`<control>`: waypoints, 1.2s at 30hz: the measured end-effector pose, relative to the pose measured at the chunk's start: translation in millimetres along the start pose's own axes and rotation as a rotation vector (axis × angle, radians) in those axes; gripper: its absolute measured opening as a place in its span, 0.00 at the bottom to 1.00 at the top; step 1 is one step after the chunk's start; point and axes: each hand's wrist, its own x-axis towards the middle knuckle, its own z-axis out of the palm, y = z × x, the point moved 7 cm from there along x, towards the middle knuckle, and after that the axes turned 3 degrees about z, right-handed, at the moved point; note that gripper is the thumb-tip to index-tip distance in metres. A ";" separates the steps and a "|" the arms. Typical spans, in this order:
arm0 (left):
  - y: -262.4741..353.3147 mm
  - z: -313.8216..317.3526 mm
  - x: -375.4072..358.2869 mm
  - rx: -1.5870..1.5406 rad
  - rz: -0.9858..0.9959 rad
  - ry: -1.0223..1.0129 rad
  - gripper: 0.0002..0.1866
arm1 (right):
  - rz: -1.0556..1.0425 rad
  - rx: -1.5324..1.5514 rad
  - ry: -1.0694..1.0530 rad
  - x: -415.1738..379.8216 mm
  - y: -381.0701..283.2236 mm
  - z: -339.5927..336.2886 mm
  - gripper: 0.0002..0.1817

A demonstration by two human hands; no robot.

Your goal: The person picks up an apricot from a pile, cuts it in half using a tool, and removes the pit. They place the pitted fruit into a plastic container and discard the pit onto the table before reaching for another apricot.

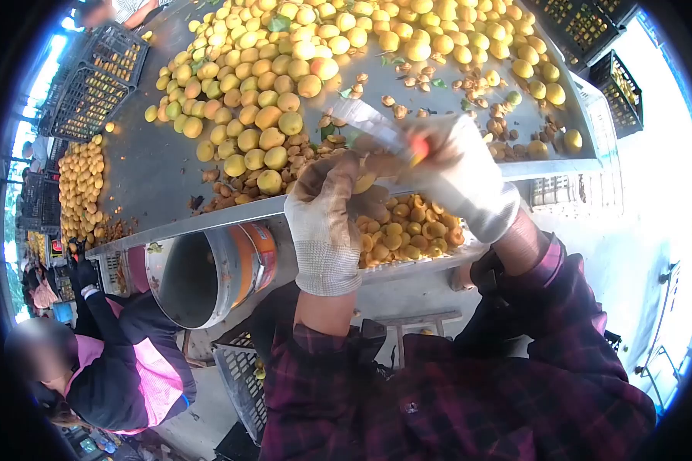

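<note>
1 fruit [364, 183] | yellow, partly hidden | hands [327, 207] [463, 173] gloved | knife [369, 123] blurred

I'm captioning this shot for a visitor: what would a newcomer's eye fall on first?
Probably the heap of yellow fruit across the far part of the metal table. Next, at the near edge, the gloved right hand grips a motion-blurred knife close to the gloved left hand. Below that edge lies plenty of cut fruit.

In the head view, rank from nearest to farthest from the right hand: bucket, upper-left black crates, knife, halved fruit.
1. Knife, held in right hand
2. Halved fruit, below
3. Bucket, lower left
4. Upper-left black crates, far left
</note>
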 end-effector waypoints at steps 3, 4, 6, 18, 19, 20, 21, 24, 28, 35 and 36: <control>-1.2 -0.2 -0.1 -0.166 0.086 -0.004 0.14 | -0.171 -0.559 0.063 -4.8 -6.0 8.5 0.13; 5.1 4.8 -5.3 -0.124 0.104 -0.044 0.14 | -0.142 -0.559 -0.008 -5.1 -5.0 6.5 0.14; 15.1 14.1 -13.5 -0.052 0.146 -0.134 0.17 | -0.181 -0.553 -0.049 -4.2 2.8 2.4 0.15; 6.1 -5.0 -4.3 0.270 0.070 -0.070 0.20 | -0.424 -0.725 -0.224 -31.2 -10.3 28.6 0.15; 1.6 -8.3 -3.7 0.273 0.064 -0.063 0.20 | -0.431 -0.695 -0.204 -32.5 -6.8 31.5 0.15; 0.9 -9.1 -3.5 0.240 0.113 -0.077 0.20 | -0.479 -0.636 -0.138 -33.7 -2.1 34.0 0.16; 2.0 -9.8 -4.9 0.210 0.158 -0.085 0.20 | -0.468 -0.618 -0.153 -35.1 3.9 39.6 0.16; 2.7 -11.7 -4.3 0.206 0.062 0.006 0.17 | -0.316 -0.598 -0.136 -30.5 12.1 41.5 0.20; -11.2 -20.4 3.7 0.138 0.019 0.037 0.16 | -0.421 -0.444 0.032 -36.2 6.5 37.6 0.19; -13.1 -16.6 9.7 0.127 0.072 0.033 0.12 | -0.188 -0.445 0.045 -22.6 6.7 30.1 0.16; -12.4 -18.4 9.3 0.072 0.085 0.065 0.11 | -0.194 -0.438 0.037 -22.5 7.9 29.9 0.16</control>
